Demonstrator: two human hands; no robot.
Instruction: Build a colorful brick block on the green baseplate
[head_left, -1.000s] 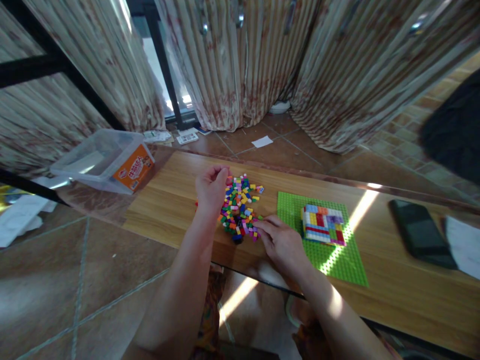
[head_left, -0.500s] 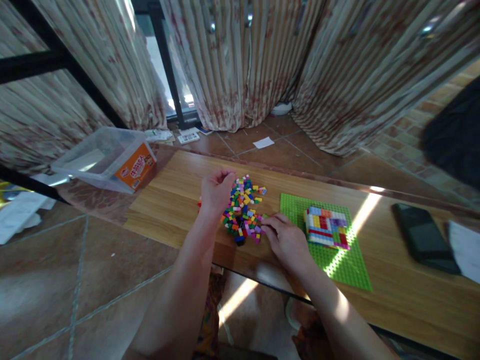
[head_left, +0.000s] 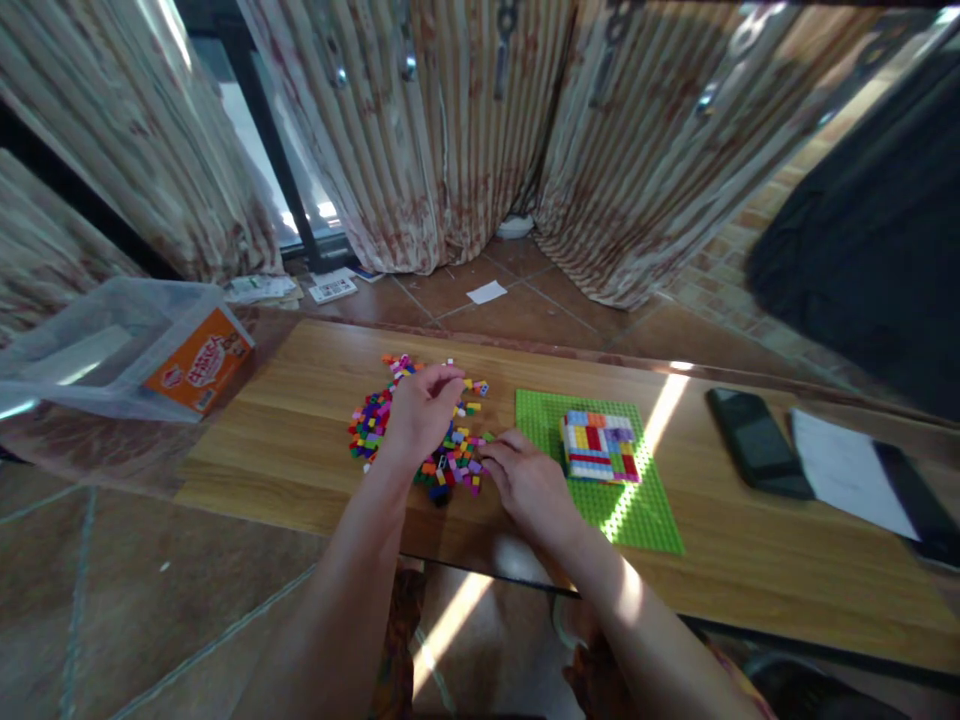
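Curling over the pile of small bricks [head_left: 371, 415] on the wooden table [head_left: 262, 450], the left hand [head_left: 421, 410] hides its grip – pinching or not, I cannot tell. The right hand [head_left: 532, 485] bends its fingers at the pile's edge, hold unclear – near the green baseplate [head_left: 652, 510] bearing a brick block [head_left: 600, 448].

Brick pile [head_left: 371, 425] partly out of sight behind the left hand [head_left: 420, 415], clear box [head_left: 135, 350] partly past the left edge
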